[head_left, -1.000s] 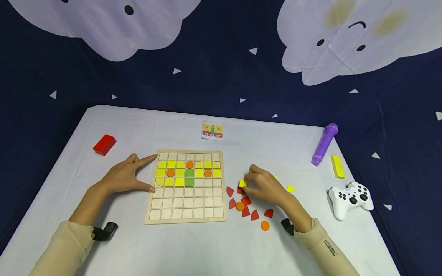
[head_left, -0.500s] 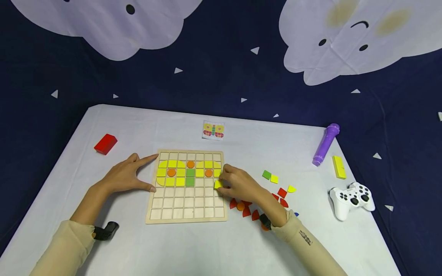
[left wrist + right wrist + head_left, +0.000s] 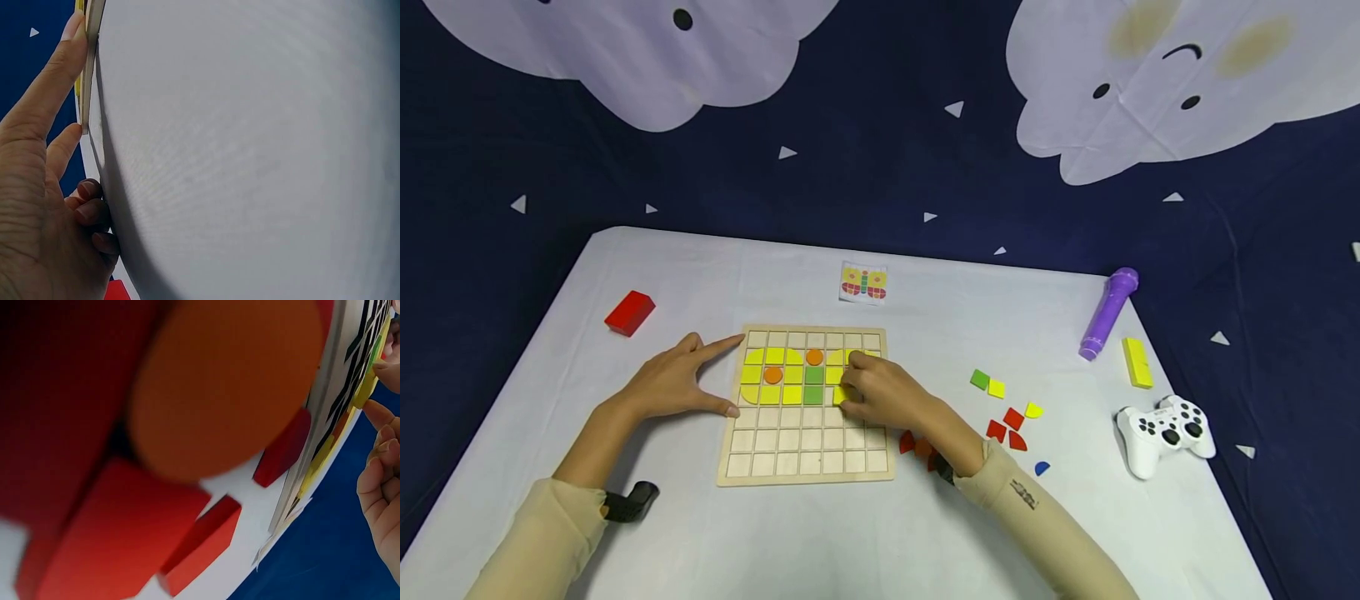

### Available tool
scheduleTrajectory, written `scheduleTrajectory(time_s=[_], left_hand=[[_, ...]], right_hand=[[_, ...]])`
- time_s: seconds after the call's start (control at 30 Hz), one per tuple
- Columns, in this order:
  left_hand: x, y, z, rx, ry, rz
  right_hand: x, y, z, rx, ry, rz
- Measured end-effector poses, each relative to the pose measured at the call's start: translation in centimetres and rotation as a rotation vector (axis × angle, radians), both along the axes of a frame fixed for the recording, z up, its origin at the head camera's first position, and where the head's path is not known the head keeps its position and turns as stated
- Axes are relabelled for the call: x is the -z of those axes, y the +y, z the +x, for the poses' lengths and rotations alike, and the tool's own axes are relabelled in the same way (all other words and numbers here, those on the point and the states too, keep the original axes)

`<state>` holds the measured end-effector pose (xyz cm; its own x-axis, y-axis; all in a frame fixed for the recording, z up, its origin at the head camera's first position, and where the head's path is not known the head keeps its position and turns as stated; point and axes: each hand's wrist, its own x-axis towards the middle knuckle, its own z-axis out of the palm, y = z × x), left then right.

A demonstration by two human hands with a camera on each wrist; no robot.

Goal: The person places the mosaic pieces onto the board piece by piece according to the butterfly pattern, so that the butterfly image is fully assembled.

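Note:
A wooden grid board (image 3: 777,463) lies on the white table, its upper rows holding yellow tiles, two green squares (image 3: 813,385) and orange discs (image 3: 772,376). My left hand (image 3: 661,385) touches the board's left edge with thumb and index finger spread apart; in the left wrist view its other fingers curl inward. Between thumb and fingertips, my right hand (image 3: 887,392) pinches a yellow square tile (image 3: 838,397) at the grid, just right of the lower green square. That hand covers some tiles on the board's right side.
Behind the board lies a butterfly pattern card (image 3: 862,283). Loose red tiles (image 3: 1013,418), a green tile (image 3: 980,379) and a blue half-disc (image 3: 1042,468) lie to the right. Farther out are a purple microphone (image 3: 1108,312), yellow block (image 3: 1137,362), white game controller (image 3: 1165,435) and red block (image 3: 630,313).
My right hand has carried the yellow square tile leftward from the loose pile, over the board's right edge, to a cell beside the green square. My left hand has stayed in place.

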<state>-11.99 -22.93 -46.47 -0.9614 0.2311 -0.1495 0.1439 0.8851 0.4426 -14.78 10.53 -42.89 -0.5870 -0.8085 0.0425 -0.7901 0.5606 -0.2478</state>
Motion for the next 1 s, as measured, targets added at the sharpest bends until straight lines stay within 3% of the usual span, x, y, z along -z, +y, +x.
scheduleTrajectory(time_s=[0.7,1.0], left_hand=[[-0.1,0.1,0.0,0.005,-0.004,0.008],[0.0,0.1,0.1,0.002,-0.006,0.008]], right_hand=[[0.3,-1.6,0.3,0.018,-0.009,0.012],[-1.0,1.5,0.4,0.084,-0.032,-0.051]])
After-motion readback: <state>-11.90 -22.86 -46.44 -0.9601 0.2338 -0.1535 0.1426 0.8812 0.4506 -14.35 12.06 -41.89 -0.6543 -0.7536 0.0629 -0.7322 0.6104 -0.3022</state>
